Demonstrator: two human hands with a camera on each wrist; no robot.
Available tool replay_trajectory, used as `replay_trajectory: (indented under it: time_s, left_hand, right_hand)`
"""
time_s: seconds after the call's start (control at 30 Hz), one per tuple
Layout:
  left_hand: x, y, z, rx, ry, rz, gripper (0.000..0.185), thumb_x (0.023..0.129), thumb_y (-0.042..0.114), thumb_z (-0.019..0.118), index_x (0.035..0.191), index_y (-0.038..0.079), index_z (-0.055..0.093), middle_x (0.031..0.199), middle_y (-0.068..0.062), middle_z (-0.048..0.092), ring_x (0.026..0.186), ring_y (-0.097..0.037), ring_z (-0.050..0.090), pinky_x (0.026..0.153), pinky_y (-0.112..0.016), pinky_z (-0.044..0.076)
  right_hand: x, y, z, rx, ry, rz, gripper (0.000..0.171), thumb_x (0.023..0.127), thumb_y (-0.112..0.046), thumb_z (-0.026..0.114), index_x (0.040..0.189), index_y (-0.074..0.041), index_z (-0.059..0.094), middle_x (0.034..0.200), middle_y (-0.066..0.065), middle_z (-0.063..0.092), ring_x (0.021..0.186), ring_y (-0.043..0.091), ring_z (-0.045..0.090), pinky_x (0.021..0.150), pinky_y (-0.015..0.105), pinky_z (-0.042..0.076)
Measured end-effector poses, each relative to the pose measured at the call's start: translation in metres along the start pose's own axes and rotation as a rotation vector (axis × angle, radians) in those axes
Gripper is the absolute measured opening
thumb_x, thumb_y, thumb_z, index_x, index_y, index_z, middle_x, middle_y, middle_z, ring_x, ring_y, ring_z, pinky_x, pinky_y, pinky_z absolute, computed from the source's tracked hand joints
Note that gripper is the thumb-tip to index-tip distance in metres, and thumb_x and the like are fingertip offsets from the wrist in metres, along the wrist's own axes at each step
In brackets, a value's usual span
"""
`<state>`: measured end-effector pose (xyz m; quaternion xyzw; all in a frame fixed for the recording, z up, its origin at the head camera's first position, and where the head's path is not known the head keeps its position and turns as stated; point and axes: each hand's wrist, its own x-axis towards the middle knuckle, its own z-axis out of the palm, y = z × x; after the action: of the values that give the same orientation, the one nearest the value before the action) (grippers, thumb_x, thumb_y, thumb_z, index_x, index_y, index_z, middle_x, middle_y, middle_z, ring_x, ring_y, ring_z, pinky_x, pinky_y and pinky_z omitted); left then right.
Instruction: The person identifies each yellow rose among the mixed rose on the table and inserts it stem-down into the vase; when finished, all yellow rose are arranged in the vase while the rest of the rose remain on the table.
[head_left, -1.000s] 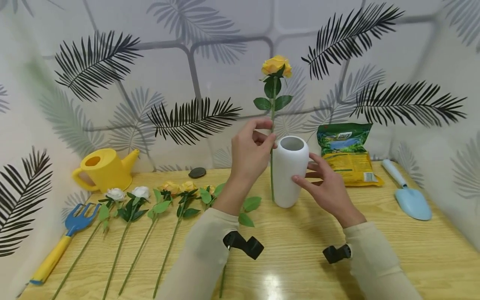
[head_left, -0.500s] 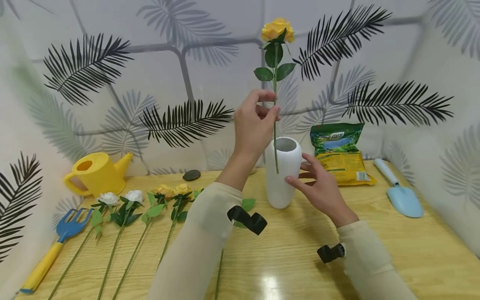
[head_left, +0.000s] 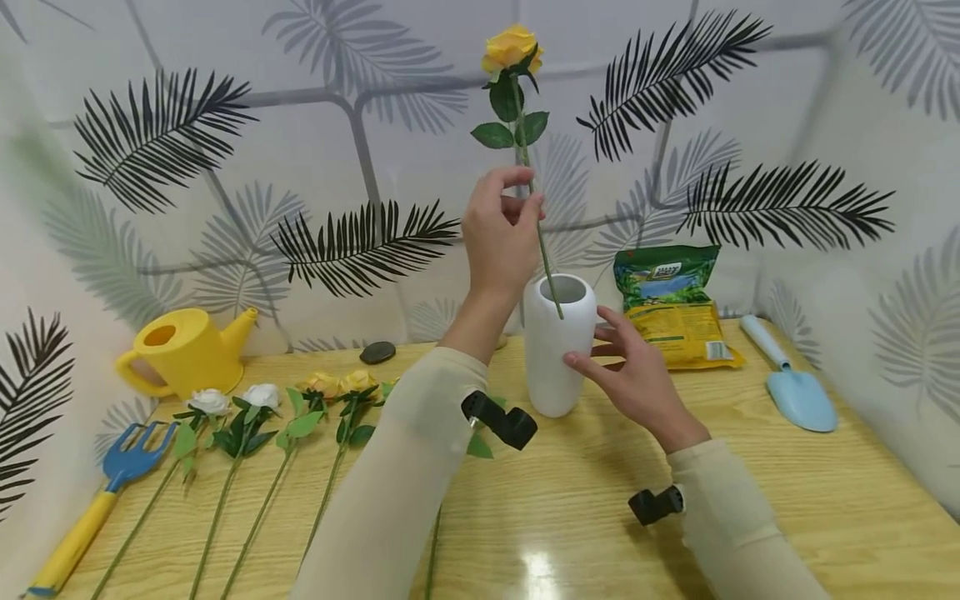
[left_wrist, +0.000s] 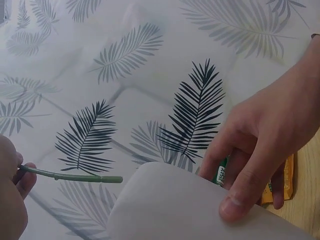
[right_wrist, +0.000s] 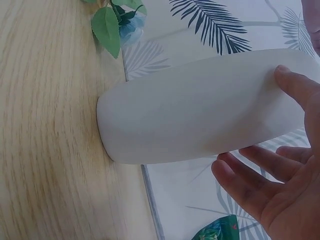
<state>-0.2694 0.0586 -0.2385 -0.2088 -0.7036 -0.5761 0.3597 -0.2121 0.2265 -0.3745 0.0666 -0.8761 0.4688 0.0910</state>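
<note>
My left hand [head_left: 501, 237] pinches a yellow rose [head_left: 513, 50] by its green stem between thumb and fingers. Leaning with its bloom to the left, the rose has its cut stem end [left_wrist: 100, 178] right at the mouth of a white vase [head_left: 551, 358], overlapping the front rim in the head view. In the left wrist view a gap shows between that end and the vase. Upright on the table, the vase is steadied by my right hand [head_left: 633, 375], its thumb on the front and its fingers along the right side [right_wrist: 250, 175].
Several roses, white [head_left: 210, 402] and yellow [head_left: 321, 384], lie left on the wooden table [head_left: 585, 517]. Around them are a yellow watering can [head_left: 191, 354], a blue fork [head_left: 135, 454] and a dark stone [head_left: 377, 352]. A green-yellow bag [head_left: 675, 308] and light-blue trowel [head_left: 801, 400] are right.
My left hand has lifted the yellow rose from beside the vase and tilted its bloom left, bringing the stem end up to the mouth. My right hand stays on the vase.
</note>
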Motion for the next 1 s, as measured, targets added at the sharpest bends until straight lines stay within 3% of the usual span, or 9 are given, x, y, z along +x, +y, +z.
replay_trajectory:
  time_s: [0.2, 0.4, 0.6, 1.0]
  left_hand:
    - [0.006, 0.000, 0.002, -0.051, 0.095, 0.048, 0.019, 0.093, -0.002, 0.067, 0.112, -0.005, 0.066, 0.110, -0.018, 0.066, 0.077, -0.026, 0.071, 0.070, -0.018, 0.055]
    - [0.004, -0.005, 0.005, -0.065, 0.122, 0.049, 0.018, 0.093, -0.004, 0.067, 0.110, -0.006, 0.066, 0.108, -0.020, 0.065, 0.078, -0.028, 0.071, 0.069, -0.016, 0.053]
    - [-0.004, -0.012, 0.010, -0.055, 0.062, 0.006, 0.019, 0.094, -0.002, 0.066, 0.113, -0.005, 0.066, 0.110, -0.018, 0.066, 0.080, -0.027, 0.071, 0.069, -0.016, 0.054]
    - [-0.025, -0.027, 0.014, -0.042, -0.070, -0.142, 0.025, 0.096, 0.001, 0.066, 0.120, -0.001, 0.064, 0.115, -0.014, 0.068, 0.081, -0.024, 0.070, 0.069, -0.018, 0.055]
  right_hand:
    - [0.001, 0.000, 0.000, -0.008, -0.006, 0.006, 0.085, 0.091, -0.047, 0.072, 0.158, -0.018, 0.029, 0.146, 0.018, 0.056, 0.121, 0.039, 0.063, 0.099, 0.054, 0.054]
    - [0.001, 0.001, -0.001, -0.010, -0.006, 0.006, 0.086, 0.091, -0.048, 0.073, 0.158, -0.019, 0.029, 0.146, 0.018, 0.056, 0.121, 0.039, 0.063, 0.099, 0.054, 0.054]
    - [0.000, 0.003, 0.000, 0.000, 0.000, 0.007, 0.084, 0.091, -0.047, 0.073, 0.158, -0.020, 0.030, 0.145, 0.017, 0.057, 0.120, 0.038, 0.064, 0.098, 0.054, 0.054]
    - [0.001, 0.003, -0.002, 0.005, -0.010, 0.007, 0.083, 0.091, -0.047, 0.072, 0.158, -0.022, 0.030, 0.148, 0.017, 0.055, 0.121, 0.038, 0.063, 0.098, 0.054, 0.055]
